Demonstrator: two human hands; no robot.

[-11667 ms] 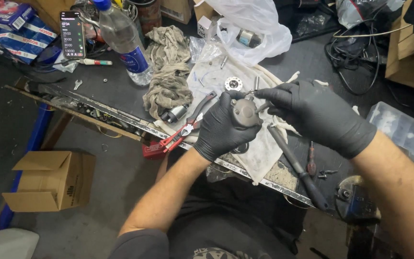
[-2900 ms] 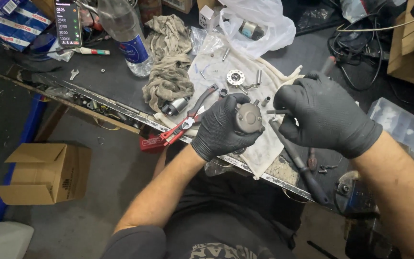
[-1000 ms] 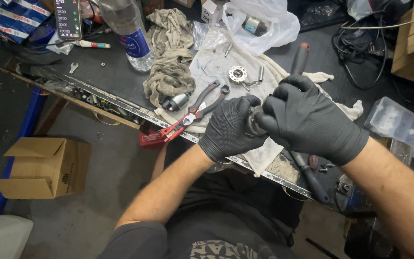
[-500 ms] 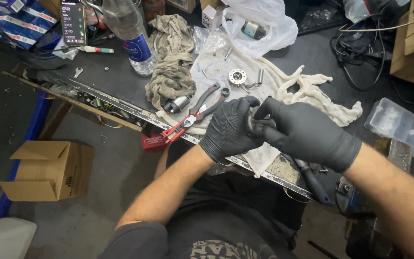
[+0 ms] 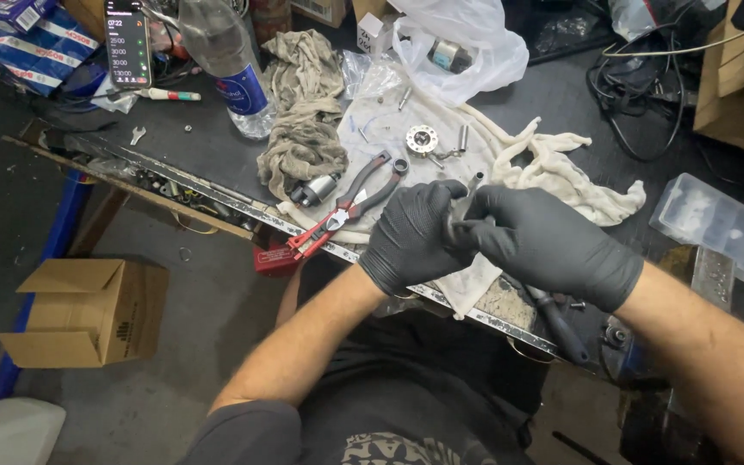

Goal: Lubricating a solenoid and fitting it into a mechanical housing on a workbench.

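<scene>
Both my hands wear black gloves and meet over the front edge of the workbench [image 5: 217, 155]. My left hand [image 5: 411, 237] is wrapped around a small round metal part [image 5: 474, 182], of which only a short tube end shows above my fingers. My right hand [image 5: 553, 245] presses against the same part from the right, its fingers closed over it. Under my hands lies a white cloth [image 5: 553, 168] with a small toothed metal disc [image 5: 421, 139] and a few pins on it.
Red-handled pliers [image 5: 342, 211] lie left of my hands by a grey rag [image 5: 299, 129]. A plastic bottle [image 5: 221, 60], a phone [image 5: 128, 39] and a white bag [image 5: 467, 43] stand behind. A clear plastic box [image 5: 721, 228] sits right, a cardboard box [image 5: 88, 310] on the floor.
My right hand has come in from the right and closed over the metal part that my left hand held up in plain view. The part is now almost hidden between both hands.
</scene>
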